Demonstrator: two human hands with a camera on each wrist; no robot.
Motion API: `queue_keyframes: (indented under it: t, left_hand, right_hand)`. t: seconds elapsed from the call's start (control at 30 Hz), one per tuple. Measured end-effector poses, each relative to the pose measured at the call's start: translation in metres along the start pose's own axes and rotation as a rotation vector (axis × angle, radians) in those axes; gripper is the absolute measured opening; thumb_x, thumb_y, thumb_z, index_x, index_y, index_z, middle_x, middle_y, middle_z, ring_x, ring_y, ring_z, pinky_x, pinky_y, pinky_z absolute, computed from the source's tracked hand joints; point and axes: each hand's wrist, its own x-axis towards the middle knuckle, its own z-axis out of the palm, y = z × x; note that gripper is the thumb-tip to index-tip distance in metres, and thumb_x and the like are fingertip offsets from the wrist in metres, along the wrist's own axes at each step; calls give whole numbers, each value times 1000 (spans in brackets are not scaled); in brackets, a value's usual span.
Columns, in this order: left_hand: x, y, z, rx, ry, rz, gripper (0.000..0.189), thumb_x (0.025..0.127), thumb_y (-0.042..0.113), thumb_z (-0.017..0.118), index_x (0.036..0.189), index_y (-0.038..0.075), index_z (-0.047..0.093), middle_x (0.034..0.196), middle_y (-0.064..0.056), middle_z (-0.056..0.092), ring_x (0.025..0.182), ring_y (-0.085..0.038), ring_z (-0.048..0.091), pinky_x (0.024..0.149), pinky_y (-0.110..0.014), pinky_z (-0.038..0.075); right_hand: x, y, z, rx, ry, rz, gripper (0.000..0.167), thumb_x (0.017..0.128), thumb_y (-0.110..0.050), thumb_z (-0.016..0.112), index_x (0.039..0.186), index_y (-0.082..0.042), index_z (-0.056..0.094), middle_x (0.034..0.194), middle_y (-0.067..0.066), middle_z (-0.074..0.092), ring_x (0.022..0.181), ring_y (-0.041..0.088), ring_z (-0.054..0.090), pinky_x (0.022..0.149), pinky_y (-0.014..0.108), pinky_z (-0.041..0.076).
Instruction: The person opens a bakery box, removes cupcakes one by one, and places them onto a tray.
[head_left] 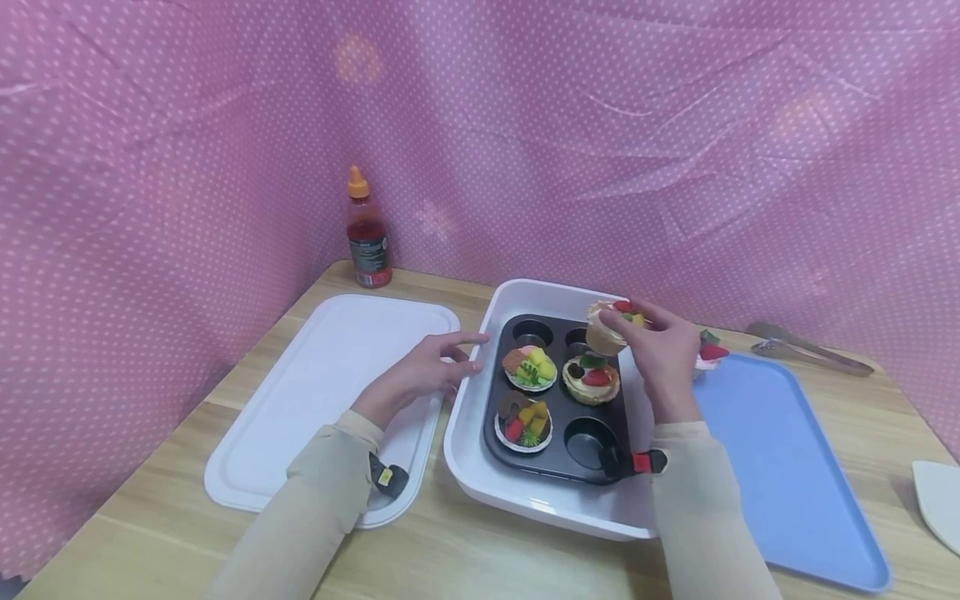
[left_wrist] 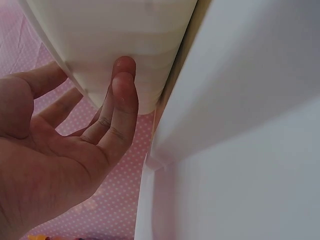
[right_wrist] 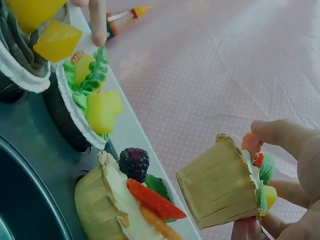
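Note:
My right hand point(head_left: 667, 346) pinches a toy cupcake point(head_left: 603, 337) by its topped end, above the far right cups of a dark muffin tin point(head_left: 558, 458). In the right wrist view the held cupcake point(right_wrist: 215, 185) is tilted, its tan paper cup towards the tin and its fruit towards my fingers. Three fruit-topped cupcakes sit in the tin: one with green leaves point(head_left: 530, 368), one with yellow cubes point(head_left: 523, 423), one with a blackberry point(head_left: 591, 379). The tin lies inside a white bin point(head_left: 468, 446). My left hand point(head_left: 423, 371) has loosely bent fingers at the bin's left wall.
On the left lies a white tray point(head_left: 322, 400); on the right, a blue tray point(head_left: 787, 467) with another cupcake point(head_left: 708, 354) at its far corner. Metal tongs point(head_left: 813, 350) lie behind. A sauce bottle point(head_left: 369, 242) stands at the back; a pale flat piece point(head_left: 941, 500) is far right.

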Motion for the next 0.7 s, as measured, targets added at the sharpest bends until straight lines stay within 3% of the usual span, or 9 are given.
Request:
queue_keyframes:
  t: [0.7]
  left_hand:
    - [2, -2, -1, -18, -1, 0, 49, 97, 22, 68, 144, 29, 56, 121, -15, 60, 82, -20, 64, 68, -32, 60]
  right_hand:
    - [-7, -5, -5, 33, 18, -43, 66, 78, -45, 86, 134, -14, 66, 145, 6, 57, 132, 26, 47, 111, 48, 42]
